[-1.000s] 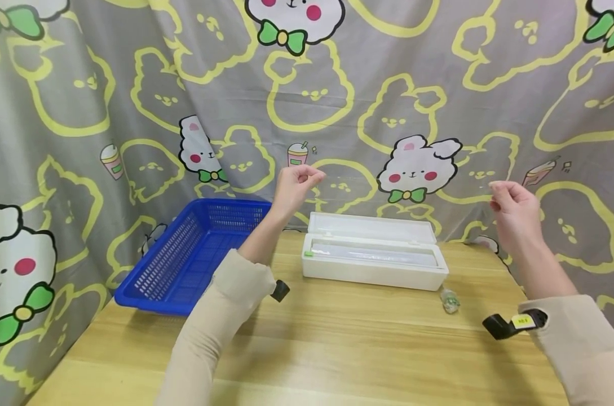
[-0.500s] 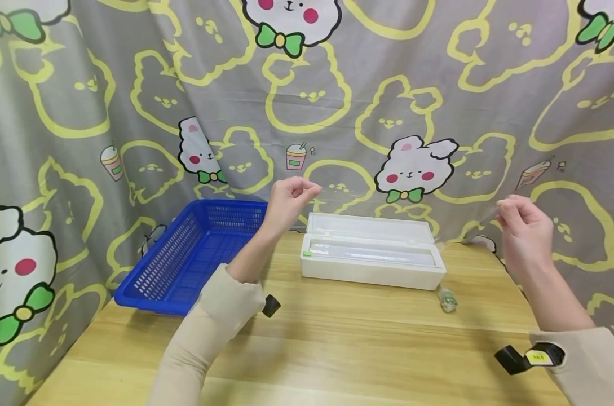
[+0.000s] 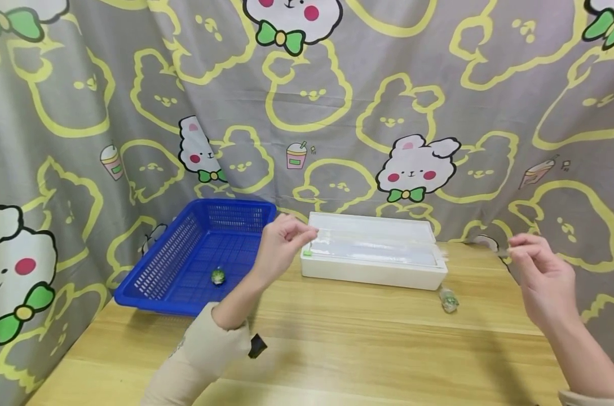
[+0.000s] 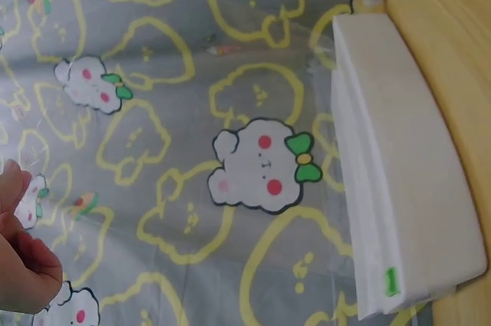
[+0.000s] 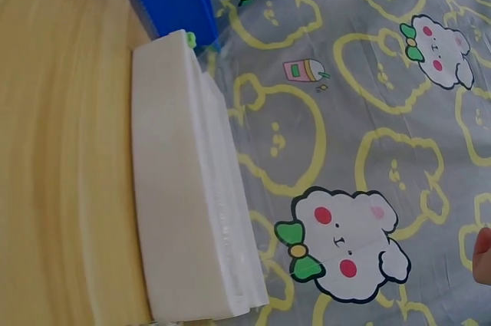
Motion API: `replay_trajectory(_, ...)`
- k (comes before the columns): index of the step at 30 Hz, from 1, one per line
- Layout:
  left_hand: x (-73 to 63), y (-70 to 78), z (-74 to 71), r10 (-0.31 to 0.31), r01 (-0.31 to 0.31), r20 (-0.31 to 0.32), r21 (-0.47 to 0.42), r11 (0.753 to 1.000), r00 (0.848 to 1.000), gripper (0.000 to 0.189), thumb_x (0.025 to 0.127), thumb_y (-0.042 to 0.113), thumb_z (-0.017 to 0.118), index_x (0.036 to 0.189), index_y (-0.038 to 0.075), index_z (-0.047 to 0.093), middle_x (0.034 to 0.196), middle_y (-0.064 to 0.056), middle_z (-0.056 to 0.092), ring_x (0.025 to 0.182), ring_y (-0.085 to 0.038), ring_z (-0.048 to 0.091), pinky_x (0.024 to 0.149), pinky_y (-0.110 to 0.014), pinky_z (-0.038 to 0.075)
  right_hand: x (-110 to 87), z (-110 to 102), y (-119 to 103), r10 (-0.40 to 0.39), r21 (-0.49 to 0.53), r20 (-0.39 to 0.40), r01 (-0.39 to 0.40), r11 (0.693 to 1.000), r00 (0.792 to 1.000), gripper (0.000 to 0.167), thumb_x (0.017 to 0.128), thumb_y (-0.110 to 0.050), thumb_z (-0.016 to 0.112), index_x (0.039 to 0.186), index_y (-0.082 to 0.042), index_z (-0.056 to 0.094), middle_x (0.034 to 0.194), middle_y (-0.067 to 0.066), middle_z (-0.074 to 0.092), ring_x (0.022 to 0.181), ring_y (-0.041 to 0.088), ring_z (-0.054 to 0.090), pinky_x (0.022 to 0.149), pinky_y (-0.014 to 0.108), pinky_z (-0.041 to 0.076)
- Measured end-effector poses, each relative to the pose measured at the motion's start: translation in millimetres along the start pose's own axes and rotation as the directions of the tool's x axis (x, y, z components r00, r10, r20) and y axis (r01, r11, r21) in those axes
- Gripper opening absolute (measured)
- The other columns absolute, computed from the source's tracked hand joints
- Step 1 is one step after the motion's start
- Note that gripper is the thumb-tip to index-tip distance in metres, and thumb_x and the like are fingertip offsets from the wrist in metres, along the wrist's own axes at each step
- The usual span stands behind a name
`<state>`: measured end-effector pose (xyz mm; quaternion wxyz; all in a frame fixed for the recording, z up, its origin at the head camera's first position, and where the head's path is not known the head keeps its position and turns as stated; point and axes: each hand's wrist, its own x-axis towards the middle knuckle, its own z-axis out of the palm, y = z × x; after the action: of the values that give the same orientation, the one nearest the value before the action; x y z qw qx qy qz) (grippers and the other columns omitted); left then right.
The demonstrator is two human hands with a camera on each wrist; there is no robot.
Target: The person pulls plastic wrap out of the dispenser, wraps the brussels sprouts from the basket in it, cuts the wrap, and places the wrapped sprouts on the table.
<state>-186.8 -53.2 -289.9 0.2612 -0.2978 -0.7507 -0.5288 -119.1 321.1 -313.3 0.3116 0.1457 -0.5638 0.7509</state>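
Observation:
My left hand (image 3: 281, 248) pinches one corner of a clear sheet of cling film (image 3: 464, 251), with thumb and fingers together. At the right, my right hand (image 3: 545, 282) pinches the other end. The film stretches between the hands and is hard to see against the curtain. Behind it stands a long white cling film box (image 3: 372, 274), its lid raised and film inside. A green slide cutter (image 4: 392, 281) sits at the box's left end in the left wrist view. Only a bit of my right hand (image 5: 482, 257) shows in the right wrist view.
A blue plastic basket (image 3: 151, 301) stands at the left, with a small green-and-white item (image 3: 218, 276) inside. A small film-wrapped green item (image 3: 449, 300) lies by the box's right front corner. A patterned curtain (image 3: 337, 129) hangs behind the wooden table (image 3: 367, 344).
Both hands have come down, the left shifting slightly left and the right moving right. The film has lowered in front of the box, and the green item in the basket has come into sight.

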Motion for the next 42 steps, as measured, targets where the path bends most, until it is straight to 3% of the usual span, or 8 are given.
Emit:
replay_trajectory(2,-10.9,0.3,-0.1,0.042,-0.042,0.010,-0.004,0.999,0.999,0.007,0.075,0.005,0.070,0.075,-0.002,0.070,0.058,-0.005,0.055,0.059,-0.009,0.031,0.053,-0.023,0.027,-9.5,-4,-1,-0.011,-0.031,0.017,0.012,0.999,1.000,0.021,0.086,0.016,0.044,0.076,0.009,0.061,0.096,0.006,0.054,0.102,0.015,0.044,0.090,0.016,0.033)
replay_trajectory(5,-26.3,0.5,0.2,0.075,-0.075,0.014,-0.007,0.997,0.997,0.004,0.073,0.002,0.071,0.075,-0.001,0.070,0.053,-0.002,0.047,0.057,-0.010,0.030,0.051,-0.022,0.026,-21.3,-9,0,-0.036,-0.057,0.057,0.039,0.998,0.998,0.021,0.086,0.018,0.044,0.077,0.008,0.060,0.097,0.006,0.055,0.102,0.015,0.046,0.089,0.015,0.034)
replay_trajectory(10,-50.0,-0.9,0.2,0.085,-0.085,0.017,0.006,0.996,0.996,0.006,0.070,-0.002,0.072,0.075,0.002,0.071,0.052,0.002,0.040,0.057,-0.009,0.031,0.050,-0.020,0.028,-37.7,-17,4,-0.075,-0.020,0.136,0.078,0.997,0.988,0.023,0.086,0.020,0.041,0.080,0.009,0.061,0.101,0.007,0.056,0.104,0.014,0.048,0.090,0.015,0.035)
replay_trajectory(17,-73.9,-0.9,1.7,0.099,-0.099,0.024,0.004,0.995,0.995,0.008,0.068,-0.002,0.072,0.075,0.001,0.070,0.053,0.002,0.036,0.056,-0.011,0.032,0.051,-0.020,0.029,-58.3,-32,9,-0.077,-0.077,0.239,0.097,0.992,0.968,0.024,0.085,0.021,0.039,0.085,0.010,0.061,0.108,0.007,0.054,0.108,0.014,0.046,0.092,0.015,0.033)
replay_trajectory(23,-93.4,-2.3,2.4,0.057,-0.057,0.040,-0.008,0.998,0.998,0.007,0.068,-0.001,0.072,0.074,0.002,0.070,0.053,0.001,0.034,0.057,-0.010,0.031,0.051,-0.020,0.029,-73.3,-42,11,-0.037,-0.196,0.302,0.100,0.976,0.953,0.024,0.085,0.021,0.040,0.086,0.008,0.061,0.109,0.003,0.055,0.107,0.010,0.048,0.091,0.012,0.035)
replay_trajectory(31,-115.1,-5.5,4.3,0.000,0.004,0.103,-0.043,0.999,0.995,0.008,0.069,-0.002,0.071,0.076,0.001,0.070,0.054,-0.001,0.033,0.058,-0.012,0.032,0.055,-0.019,0.031,-90.7,-51,15,0.010,-0.215,0.337,0.067,0.974,0.941,0.022,0.085,0.020,0.042,0.085,0.006,0.059,0.108,0.001,0.057,0.105,0.008,0.050,0.086,0.011,0.038)
replay_trajectory(36,-127.1,-8.3,8.1,-0.030,0.038,0.136,-0.062,0.997,0.990,0.006,0.070,0.002,0.071,0.077,0.002,0.070,0.054,-0.001,0.033,0.059,-0.009,0.031,0.057,-0.019,0.032,-97.1,-56,18,-0.019,-0.230,0.379,0.115,0.966,0.925,0.020,0.085,0.019,0.045,0.090,0.007,0.061,0.106,0.001,0.059,0.103,0.007,0.052,0.085,0.009,0.039)
replay_trajectory(42,-142.6,-12.7,10.3,-0.058,0.074,0.177,-0.087,0.993,0.982,0.007,0.072,0.006,0.071,0.077,0.002,0.071,0.054,-0.001,0.034,0.059,-0.009,0.032,0.056,-0.020,0.031,-102.0,-58,26,-0.146,-0.128,0.417,0.217,0.968,0.897,0.008,0.081,0.015,0.055,0.087,0.014,0.061,0.104,0.009,0.062,0.103,0.013,0.052,0.088,0.014,0.038)
